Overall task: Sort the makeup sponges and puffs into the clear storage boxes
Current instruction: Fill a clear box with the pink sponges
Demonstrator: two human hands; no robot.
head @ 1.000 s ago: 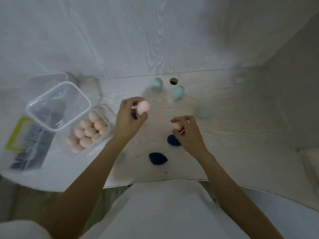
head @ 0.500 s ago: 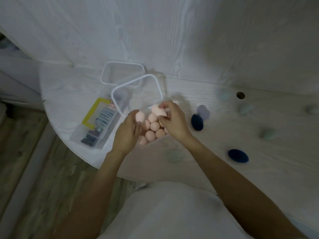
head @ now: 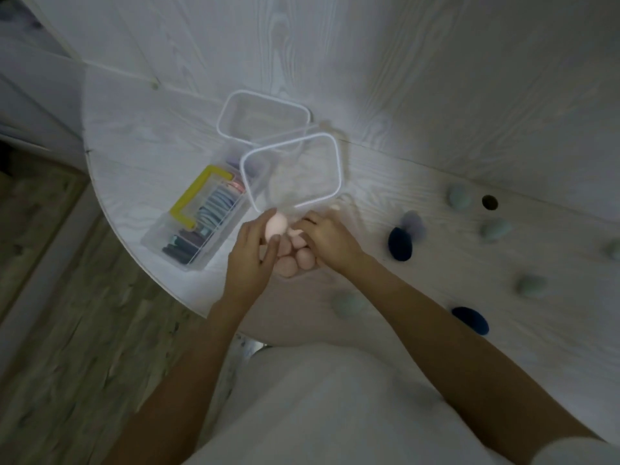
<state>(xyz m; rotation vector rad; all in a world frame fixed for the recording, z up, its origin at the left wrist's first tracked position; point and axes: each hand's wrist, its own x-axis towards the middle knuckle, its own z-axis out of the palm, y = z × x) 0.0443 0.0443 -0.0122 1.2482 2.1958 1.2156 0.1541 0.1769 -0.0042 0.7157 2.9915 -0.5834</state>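
Frankly, no writing is readable anywhere. At left, the puff box (head: pixel 188 226) with its yellow handle sits beside two clear boxes (head: pixel 292 172). Your left hand (head: pixel 250 260) pinches a pink sponge (head: pixel 276 225) between thumb and fingers. Your right hand (head: pixel 330 241), fingers curled, grips another pink sponge (head: pixel 297 237) over the pink pile (head: pixel 295 261). Navy sponges (head: pixel 400 244) and grey-green sponges (head: pixel 495 229) lie scattered rightward on the table (head: pixel 419 273).
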